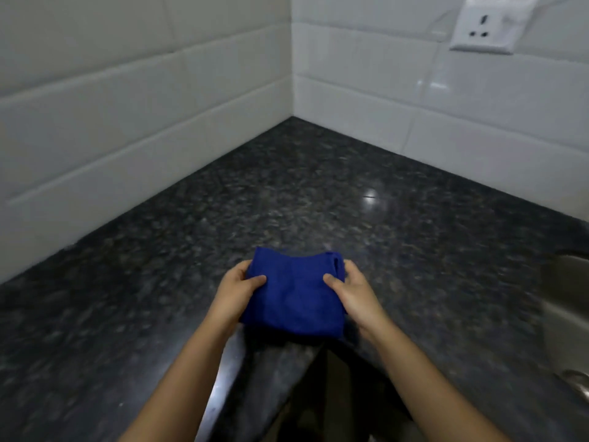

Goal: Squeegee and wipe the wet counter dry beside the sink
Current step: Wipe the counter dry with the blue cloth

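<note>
A folded blue cloth (294, 296) is held just above the front part of the dark speckled granite counter (318, 202). My left hand (237, 290) grips the cloth's left edge, thumb on top. My right hand (352, 288) grips its right edge the same way. The counter surface shines with a light reflection at the middle right. No squeegee is in view.
White tiled walls (127, 122) meet in a corner behind the counter. A white wall socket (492, 25) sits at the upper right. The steel sink (570, 307) shows at the right edge. The counter's front edge runs below my forearms.
</note>
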